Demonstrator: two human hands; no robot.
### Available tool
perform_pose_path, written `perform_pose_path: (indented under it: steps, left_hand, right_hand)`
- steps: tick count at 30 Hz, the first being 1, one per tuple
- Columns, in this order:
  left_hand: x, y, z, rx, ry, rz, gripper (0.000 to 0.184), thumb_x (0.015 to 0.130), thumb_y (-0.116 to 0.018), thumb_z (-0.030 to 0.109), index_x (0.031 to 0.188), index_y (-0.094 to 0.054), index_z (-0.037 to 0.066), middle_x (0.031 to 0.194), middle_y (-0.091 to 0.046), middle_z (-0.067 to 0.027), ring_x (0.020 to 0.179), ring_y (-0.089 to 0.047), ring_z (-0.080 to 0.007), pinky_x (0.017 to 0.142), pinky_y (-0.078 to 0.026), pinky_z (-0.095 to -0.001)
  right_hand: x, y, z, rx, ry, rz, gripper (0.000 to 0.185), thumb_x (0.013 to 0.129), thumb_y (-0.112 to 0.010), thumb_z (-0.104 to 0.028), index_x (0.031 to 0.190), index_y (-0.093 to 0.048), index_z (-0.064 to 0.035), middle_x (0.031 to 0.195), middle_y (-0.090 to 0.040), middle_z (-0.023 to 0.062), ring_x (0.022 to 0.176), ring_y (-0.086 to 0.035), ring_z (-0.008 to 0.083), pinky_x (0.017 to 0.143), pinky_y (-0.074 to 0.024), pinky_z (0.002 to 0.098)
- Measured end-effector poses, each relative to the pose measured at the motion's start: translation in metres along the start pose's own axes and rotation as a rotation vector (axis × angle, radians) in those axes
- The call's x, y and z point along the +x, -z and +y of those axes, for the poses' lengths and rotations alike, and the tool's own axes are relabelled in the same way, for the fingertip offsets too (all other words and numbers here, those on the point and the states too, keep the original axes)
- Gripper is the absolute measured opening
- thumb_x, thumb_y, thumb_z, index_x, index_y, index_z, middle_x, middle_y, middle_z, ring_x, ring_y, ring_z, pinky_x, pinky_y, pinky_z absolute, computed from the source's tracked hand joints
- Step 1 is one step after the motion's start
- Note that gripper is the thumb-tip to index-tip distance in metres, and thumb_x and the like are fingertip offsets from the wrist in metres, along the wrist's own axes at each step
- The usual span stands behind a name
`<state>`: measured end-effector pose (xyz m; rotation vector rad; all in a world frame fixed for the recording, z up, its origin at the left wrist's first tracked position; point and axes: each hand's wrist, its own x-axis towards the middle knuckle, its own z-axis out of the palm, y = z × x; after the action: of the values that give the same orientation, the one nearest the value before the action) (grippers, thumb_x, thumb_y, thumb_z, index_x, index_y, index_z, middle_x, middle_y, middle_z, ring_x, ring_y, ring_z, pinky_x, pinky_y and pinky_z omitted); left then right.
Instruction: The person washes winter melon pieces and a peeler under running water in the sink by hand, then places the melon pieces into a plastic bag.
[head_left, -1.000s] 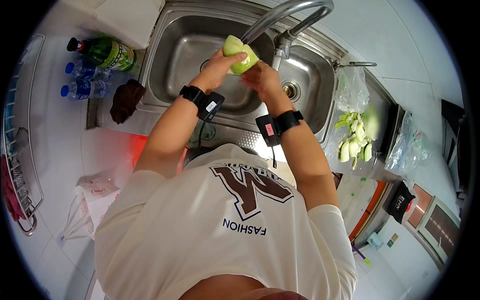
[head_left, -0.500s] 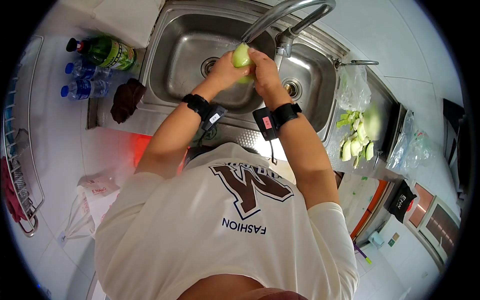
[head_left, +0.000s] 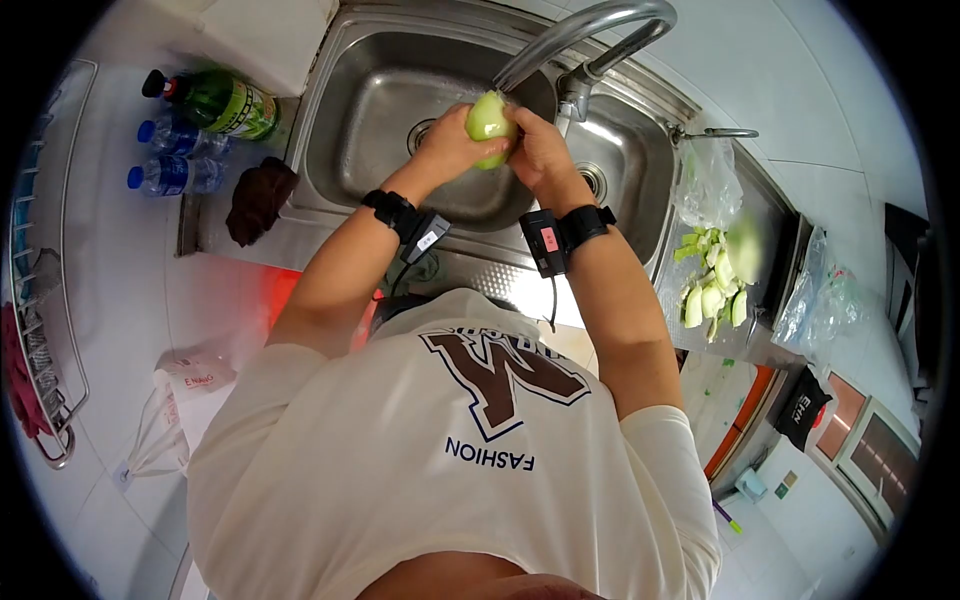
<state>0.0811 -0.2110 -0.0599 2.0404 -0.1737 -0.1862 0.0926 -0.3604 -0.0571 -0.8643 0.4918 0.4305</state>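
My left hand (head_left: 447,146) is wrapped around a smooth, rounded, pale green vegetable (head_left: 488,118), its exact kind unclear. The vegetable is held upright over the large sink basin (head_left: 345,150), just under the mouth of the faucet (head_left: 560,38). My right hand (head_left: 541,150) closes on its right side, with the thumb near the top and the other fingers mostly hidden behind. More pale green shows below the left fingers. Both wrists wear black straps with small boxes.
A smaller basin (head_left: 625,150) adjoins on the right. Beyond it lie cut green vegetable pieces (head_left: 714,290) and a clear plastic bag (head_left: 708,180). Left of the sink are a dark cloth (head_left: 260,203), a green bottle (head_left: 228,106) and water bottles (head_left: 178,175).
The vegetable has turned in my hands, and more of its side shows. My right hand has shifted slightly right and down, its thumb lower along the vegetable.
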Motion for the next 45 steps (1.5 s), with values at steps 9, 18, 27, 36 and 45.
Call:
perform_pose_path:
  steps: [9,18,27,36,45]
  left_hand:
    - [0.0,0.013,-0.004,0.153,-0.09,-0.05,0.048,0.07,-0.076,0.029,0.105,-0.058,0.002,0.095,-0.064,-0.0133,0.088,-0.062,-0.0249,0.078,-0.048,-0.0337]
    - [0.006,0.022,-0.008,-0.004,-0.01,-0.248,0.052,0.067,-0.074,0.036,0.105,-0.059,0.005,0.097,-0.064,-0.0148,0.09,-0.062,-0.0304,0.08,-0.048,-0.0362]
    - [0.007,0.032,-0.004,-0.183,-0.021,-0.306,0.049,0.069,-0.074,0.03,0.109,-0.059,0.006,0.097,-0.065,-0.0108,0.088,-0.062,-0.022,0.08,-0.048,-0.0322]
    - [0.007,0.031,-0.006,-0.032,-0.05,-0.328,0.051,0.069,-0.074,0.033,0.11,-0.058,0.007,0.097,-0.065,-0.0124,0.088,-0.062,-0.0258,0.08,-0.048,-0.0331]
    - [0.0,0.025,-0.004,0.01,0.01,-0.316,0.05,0.069,-0.074,0.032,0.108,-0.058,0.005,0.097,-0.065,-0.0124,0.086,-0.063,-0.025,0.078,-0.048,-0.0326]
  right_hand:
    - [-0.011,-0.004,-0.034,-0.841,0.2,-0.034,0.027,0.081,-0.066,-0.015,0.097,-0.066,0.0061,0.088,-0.067,0.0119,0.077,-0.063,0.019,0.075,-0.0497,0.0305]
    - [-0.005,-0.009,-0.045,-1.142,0.261,-0.08,0.024,0.082,-0.065,-0.016,0.095,-0.068,0.0039,0.081,-0.069,0.0113,0.072,-0.066,0.0154,0.064,-0.0543,0.0256]
    - [-0.02,-0.018,-0.053,-0.781,0.059,-0.148,0.027,0.086,-0.063,-0.016,0.103,-0.064,0.0058,0.094,-0.067,0.0127,0.08,-0.065,0.018,0.076,-0.054,0.0273]
    - [-0.011,-0.011,-0.047,-0.916,0.103,-0.162,0.027,0.082,-0.066,-0.015,0.098,-0.065,0.0068,0.086,-0.068,0.0118,0.073,-0.065,0.0159,0.068,-0.0544,0.0253]
    - [-0.004,-0.008,-0.026,-1.279,0.328,0.033,0.025,0.083,-0.063,-0.016,0.094,-0.066,0.0064,0.083,-0.068,0.0108,0.068,-0.065,0.0161,0.064,-0.0544,0.0265]
